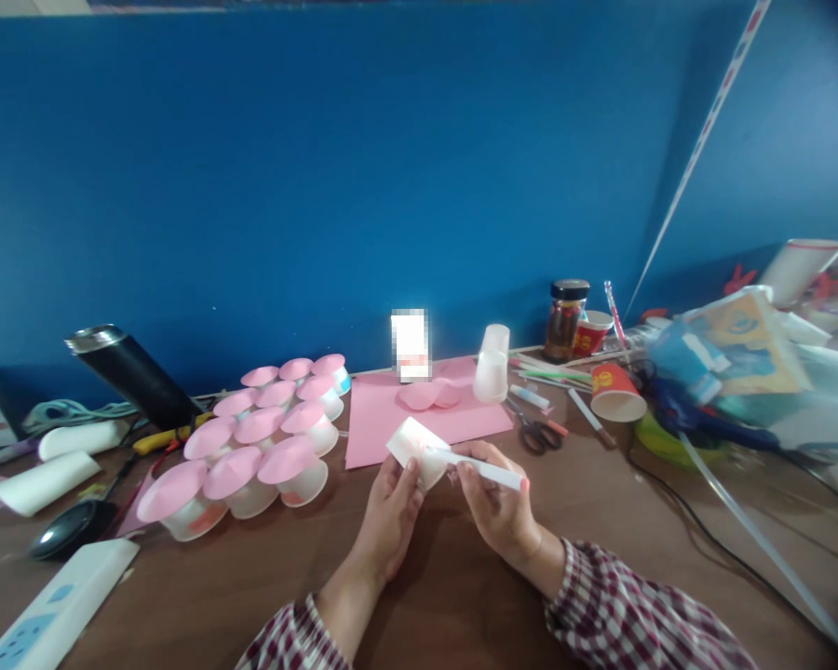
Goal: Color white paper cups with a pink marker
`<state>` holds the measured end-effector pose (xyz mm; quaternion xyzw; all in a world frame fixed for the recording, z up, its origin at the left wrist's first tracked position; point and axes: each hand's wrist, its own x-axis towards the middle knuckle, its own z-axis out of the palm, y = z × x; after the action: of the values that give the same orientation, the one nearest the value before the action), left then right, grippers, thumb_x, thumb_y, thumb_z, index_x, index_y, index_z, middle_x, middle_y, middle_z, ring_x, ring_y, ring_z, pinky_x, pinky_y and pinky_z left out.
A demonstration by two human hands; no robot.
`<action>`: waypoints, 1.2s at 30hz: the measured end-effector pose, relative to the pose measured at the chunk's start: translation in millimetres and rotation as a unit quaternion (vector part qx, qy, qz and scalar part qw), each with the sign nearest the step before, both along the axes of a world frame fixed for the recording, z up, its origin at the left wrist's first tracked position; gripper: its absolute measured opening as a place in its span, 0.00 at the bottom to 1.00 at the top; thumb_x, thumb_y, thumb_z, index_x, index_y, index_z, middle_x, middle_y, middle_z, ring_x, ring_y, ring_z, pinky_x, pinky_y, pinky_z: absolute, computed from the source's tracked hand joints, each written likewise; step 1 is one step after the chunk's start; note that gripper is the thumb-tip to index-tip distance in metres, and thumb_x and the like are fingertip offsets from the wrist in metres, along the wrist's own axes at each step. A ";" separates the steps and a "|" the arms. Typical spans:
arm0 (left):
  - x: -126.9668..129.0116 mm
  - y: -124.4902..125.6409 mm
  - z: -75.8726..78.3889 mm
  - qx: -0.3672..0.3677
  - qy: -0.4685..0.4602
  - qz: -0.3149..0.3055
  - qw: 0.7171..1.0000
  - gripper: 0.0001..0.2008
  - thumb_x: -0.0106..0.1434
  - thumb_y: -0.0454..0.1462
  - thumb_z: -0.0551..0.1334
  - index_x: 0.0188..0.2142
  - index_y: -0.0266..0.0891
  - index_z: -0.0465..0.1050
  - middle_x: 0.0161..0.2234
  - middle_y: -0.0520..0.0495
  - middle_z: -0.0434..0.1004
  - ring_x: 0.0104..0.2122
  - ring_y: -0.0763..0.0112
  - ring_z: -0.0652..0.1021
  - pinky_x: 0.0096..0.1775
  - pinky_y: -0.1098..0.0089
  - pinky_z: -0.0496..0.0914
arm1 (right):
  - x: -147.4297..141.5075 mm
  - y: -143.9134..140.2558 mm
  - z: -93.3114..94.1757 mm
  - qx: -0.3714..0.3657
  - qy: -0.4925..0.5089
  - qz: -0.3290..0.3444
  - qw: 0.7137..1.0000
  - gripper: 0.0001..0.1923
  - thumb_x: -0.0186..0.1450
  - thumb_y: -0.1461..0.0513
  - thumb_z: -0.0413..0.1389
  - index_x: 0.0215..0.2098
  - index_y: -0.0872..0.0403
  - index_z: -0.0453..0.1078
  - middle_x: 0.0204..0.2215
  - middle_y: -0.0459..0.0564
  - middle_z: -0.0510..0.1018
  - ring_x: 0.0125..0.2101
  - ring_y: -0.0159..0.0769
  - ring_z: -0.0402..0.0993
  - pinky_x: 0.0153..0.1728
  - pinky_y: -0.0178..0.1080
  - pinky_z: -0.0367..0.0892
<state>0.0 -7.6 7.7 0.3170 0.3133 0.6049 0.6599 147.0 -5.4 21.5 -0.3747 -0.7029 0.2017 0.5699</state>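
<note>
One brown table [447,605] carries pink paper [370,419]. Left of the paper stand rows of pink-topped cups [262,424]. On the paper's near side, the left hand [391,507], fingers curled, grips a tilted white cup [411,435]; the right hand [501,510], nearly closed, pinches a white pen [495,473], tip at the cup.

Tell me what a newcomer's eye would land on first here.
Probably the rows of pink paper tops on pale cups, left of centre on the table, below a broad blue wall. Next, in the lower middle, the left grip holds a tilted white cup, while the right grip holds a white pen.
</note>
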 end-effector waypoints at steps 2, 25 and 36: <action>-1.6 0.6 2.1 -0.008 -0.013 0.012 1.000 0.19 0.61 0.39 0.61 0.52 0.43 0.66 0.49 0.44 0.74 0.48 0.63 0.74 0.51 0.61 0.65 | -0.3 1.6 -0.9 -0.016 0.051 -0.004 0.999 0.10 0.66 0.64 0.49 0.45 0.53 0.65 0.30 0.48 0.75 0.28 0.32 0.73 0.31 0.34 0.70; -12.5 9.1 4.4 0.014 0.002 0.049 0.999 0.16 0.61 0.42 0.59 0.47 0.39 0.71 0.50 0.43 0.73 0.51 0.62 0.71 0.53 0.62 0.63 | -7.1 11.2 -13.9 -0.085 0.006 0.035 0.996 0.09 0.67 0.62 0.49 0.44 0.55 0.66 0.40 0.54 0.76 0.36 0.36 0.76 0.37 0.34 0.72; -15.1 10.2 2.9 -0.007 -0.031 0.045 0.998 0.18 0.62 0.45 0.57 0.49 0.42 0.69 0.56 0.45 0.67 0.57 0.59 0.65 0.55 0.60 0.59 | -6.4 12.4 -11.6 -0.084 -0.035 0.036 0.995 0.09 0.67 0.62 0.48 0.44 0.54 0.66 0.38 0.52 0.76 0.35 0.35 0.75 0.38 0.33 0.69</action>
<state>-15.1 2.6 10.7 0.2792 0.3108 0.6412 0.6436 140.6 7.0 9.9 -0.4025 -0.7163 0.2669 0.5037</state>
